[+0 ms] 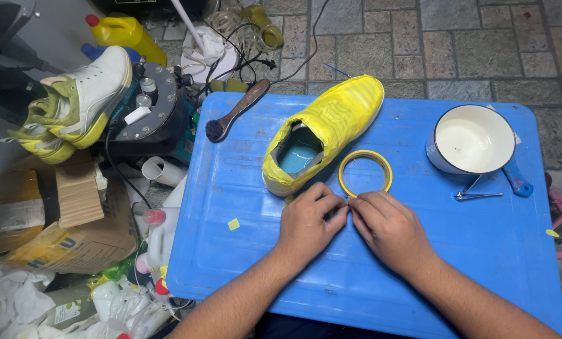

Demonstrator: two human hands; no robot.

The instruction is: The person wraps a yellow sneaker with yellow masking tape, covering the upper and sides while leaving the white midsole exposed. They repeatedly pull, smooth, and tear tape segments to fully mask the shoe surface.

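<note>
A shoe point(331, 125) wrapped all over in yellow masking tape lies on a blue plastic table point(249, 251), its blue insole showing. Just right of its heel lies a yellow tape roll point(345, 171), flat on the table. My left hand point(309, 223) and my right hand point(384, 226) meet fingertip to fingertip at the near edge of the roll, pinching the tape there. What exactly sits between the fingers is hidden.
A white enamel pot point(472, 139) with a blue handle and small metal clippers point(475, 195) sit at the right. A dark brush point(234, 112) lies at the table's far left. Left of the table: a white and green sneaker point(83, 94), a yellow bottle point(127, 32), cardboard, bottles.
</note>
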